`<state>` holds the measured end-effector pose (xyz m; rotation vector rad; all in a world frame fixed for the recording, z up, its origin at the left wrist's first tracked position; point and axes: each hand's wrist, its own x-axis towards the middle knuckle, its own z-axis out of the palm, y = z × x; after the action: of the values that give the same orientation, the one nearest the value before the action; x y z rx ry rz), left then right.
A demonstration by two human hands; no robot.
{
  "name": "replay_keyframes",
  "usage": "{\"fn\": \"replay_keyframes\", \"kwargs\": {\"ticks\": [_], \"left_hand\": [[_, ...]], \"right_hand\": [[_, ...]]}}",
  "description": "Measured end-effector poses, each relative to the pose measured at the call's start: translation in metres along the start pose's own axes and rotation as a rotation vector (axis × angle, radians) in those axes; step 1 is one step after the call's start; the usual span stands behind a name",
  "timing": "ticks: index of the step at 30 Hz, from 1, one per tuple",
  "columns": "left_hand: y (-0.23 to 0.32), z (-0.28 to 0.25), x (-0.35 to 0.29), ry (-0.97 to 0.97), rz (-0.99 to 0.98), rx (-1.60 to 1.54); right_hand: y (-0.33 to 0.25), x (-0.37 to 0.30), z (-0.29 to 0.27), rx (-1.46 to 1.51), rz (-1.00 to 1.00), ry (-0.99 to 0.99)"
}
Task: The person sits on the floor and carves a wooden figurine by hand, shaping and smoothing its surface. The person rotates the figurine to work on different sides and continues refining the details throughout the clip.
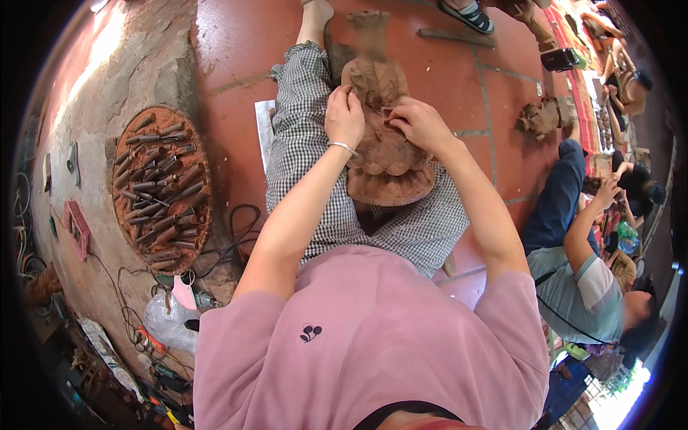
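A brown carved wooden statue (pixel 387 152) lies across my lap, its scalloped, rounded base towards me and its narrower end pointing away. My left hand (pixel 345 120) is closed against the statue's left side, steadying it with bent fingers. A silvery bangle circles that wrist. On the opposite side, my right hand (pixel 418 123) presses its thumb and fingers together at the carved surface. Whatever sits in that pinch, if anything, is too small to make out. Checked trousers (pixel 304 122) cover my legs under the statue.
At left, a round tray (pixel 121 208) of reddish sawdust holds several carving chisels (pixel 161 188) on a stone ledge (pixel 93 168). Cables (pixel 236 229) and a clear plastic bag (pixel 168 322) lie nearby. Another person (pixel 584 287) sits at right, near a second carving (pixel 539 118). A wooden strip (pixel 456 37) rests on red tiles.
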<state>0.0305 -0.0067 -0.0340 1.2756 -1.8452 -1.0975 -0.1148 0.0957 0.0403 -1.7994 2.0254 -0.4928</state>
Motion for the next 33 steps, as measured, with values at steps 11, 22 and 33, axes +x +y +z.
{"fn": "replay_keyframes", "kwargs": {"ticks": [11, 22, 33], "left_hand": [[0.0, 0.002, -0.001, 0.004, 0.018, -0.017], [0.002, -0.002, -0.002, -0.031, -0.015, 0.001], [0.004, 0.0, 0.0, -0.051, -0.007, -0.023]], "right_hand": [[-0.021, 0.021, 0.028, 0.091, 0.053, 0.093], [-0.039, 0.023, 0.034, -0.025, 0.191, 0.089], [-0.036, 0.03, 0.046, -0.108, 0.208, 0.128]]}}
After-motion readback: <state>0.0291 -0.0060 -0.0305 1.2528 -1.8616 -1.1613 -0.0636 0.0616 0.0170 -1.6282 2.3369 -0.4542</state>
